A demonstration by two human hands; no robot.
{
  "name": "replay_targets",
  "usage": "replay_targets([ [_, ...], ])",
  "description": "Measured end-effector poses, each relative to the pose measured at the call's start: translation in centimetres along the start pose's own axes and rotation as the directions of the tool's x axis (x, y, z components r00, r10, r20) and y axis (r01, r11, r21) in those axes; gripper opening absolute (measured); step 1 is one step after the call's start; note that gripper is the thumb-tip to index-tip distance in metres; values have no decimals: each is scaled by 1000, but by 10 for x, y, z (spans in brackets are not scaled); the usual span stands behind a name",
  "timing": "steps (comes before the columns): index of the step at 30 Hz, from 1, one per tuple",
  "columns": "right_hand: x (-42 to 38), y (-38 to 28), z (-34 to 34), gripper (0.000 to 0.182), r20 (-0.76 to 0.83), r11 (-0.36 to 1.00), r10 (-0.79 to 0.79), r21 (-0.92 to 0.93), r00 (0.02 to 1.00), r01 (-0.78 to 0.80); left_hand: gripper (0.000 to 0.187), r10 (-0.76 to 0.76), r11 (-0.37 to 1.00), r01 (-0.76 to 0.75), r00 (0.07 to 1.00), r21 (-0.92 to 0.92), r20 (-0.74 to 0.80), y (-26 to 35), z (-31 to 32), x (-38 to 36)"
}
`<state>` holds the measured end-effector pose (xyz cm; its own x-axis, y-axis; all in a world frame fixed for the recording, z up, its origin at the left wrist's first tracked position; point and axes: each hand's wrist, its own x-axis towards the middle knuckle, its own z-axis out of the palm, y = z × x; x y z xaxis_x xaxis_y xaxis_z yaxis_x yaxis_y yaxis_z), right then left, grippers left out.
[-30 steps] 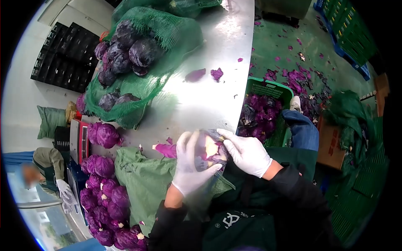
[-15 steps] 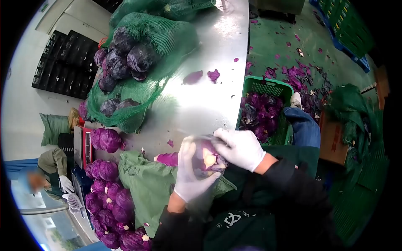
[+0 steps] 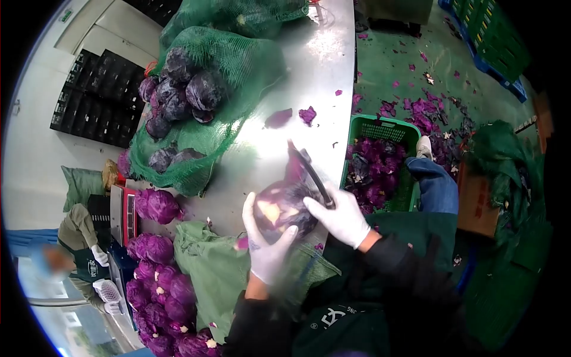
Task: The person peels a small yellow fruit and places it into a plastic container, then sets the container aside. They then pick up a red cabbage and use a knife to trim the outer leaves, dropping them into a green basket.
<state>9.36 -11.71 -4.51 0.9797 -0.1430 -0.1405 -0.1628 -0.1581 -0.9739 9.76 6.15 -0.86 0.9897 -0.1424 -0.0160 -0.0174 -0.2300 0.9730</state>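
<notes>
A red cabbage [image 3: 275, 209] with its pale cut stem facing up is in front of me, slightly blurred. My left hand [image 3: 267, 250], in a white glove, cups it from the left and near side, thumb and fingers around it. On its right, my gloved right hand [image 3: 343, 219] pinches a dark, curved outer leaf [image 3: 315, 175], which stands away from the head and shows purple on its inner side. Under the cabbage and to the left lies a green woven sack [image 3: 208, 262] on the metal table [image 3: 238, 160].
Several peeled cabbages [image 3: 157, 285] are heaped at left beside a red scale [image 3: 129, 211]. A green mesh bag [image 3: 250, 65] holds dark unpeeled ones. A green crate [image 3: 389, 122] of leaves stands right, below the table edge. A co-worker [image 3: 80, 256] in gloves is far left.
The cabbage and both hands have shifted slightly left. My right hand has moved from the top of the head to its right side, with a leaf now pulled outward.
</notes>
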Motion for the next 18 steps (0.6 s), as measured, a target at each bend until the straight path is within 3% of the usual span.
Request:
replay_targets([
  [1, 11, 0, -4, 39, -1, 997, -80, 5, 997, 80, 96, 149, 969, -142, 989, 203, -23, -7, -1, 0],
  [2, 20, -4, -12, 41, 35, 988, -107, -111, 994, 110, 97, 150, 936, -145, 989, 320, 8, -8, -2, -5],
  [5, 33, -3, -29, 44, 130, 996, -28, -75, 991, 38, 92, 158, 738, -197, 980, 646, 118, -1, 3, -7],
  [8, 31, -1, -33, 42, 173, 967, -228, -73, 958, 244, 87, 361, 548, -353, 918, 759, 166, 0, 13, 2],
  [9, 33, 21, -32, 41, 185, 949, -280, -96, 942, 301, 80, 422, 616, -401, 895, 678, 146, -5, 17, 10],
  [10, 23, 17, -34, 38, 95, 947, -261, -169, 961, 274, 79, 384, 733, -387, 914, 559, 130, -10, 16, 14],
  [12, 3, 17, -39, 36, 20, 957, -205, -204, 979, 204, 77, 361, 817, -362, 928, 448, 91, -15, 15, 22],
  [13, -7, 16, -34, 35, -27, 978, -182, -105, 983, 178, 76, 330, 841, -332, 940, 428, 81, -13, 15, 22],
  [14, -19, 12, -32, 38, 18, 999, -34, -1, 999, 34, 75, 317, 851, -321, 945, 416, 81, -12, 16, 22],
  [16, -29, 12, -21, 41, -21, 978, -148, -149, 989, 143, 75, 291, 870, -299, 953, 391, 80, -10, 21, 22],
  [18, -28, 6, -14, 44, 9, 955, -73, -289, 997, 72, 76, 284, 868, -288, 956, 405, 72, -10, 26, 19],
])
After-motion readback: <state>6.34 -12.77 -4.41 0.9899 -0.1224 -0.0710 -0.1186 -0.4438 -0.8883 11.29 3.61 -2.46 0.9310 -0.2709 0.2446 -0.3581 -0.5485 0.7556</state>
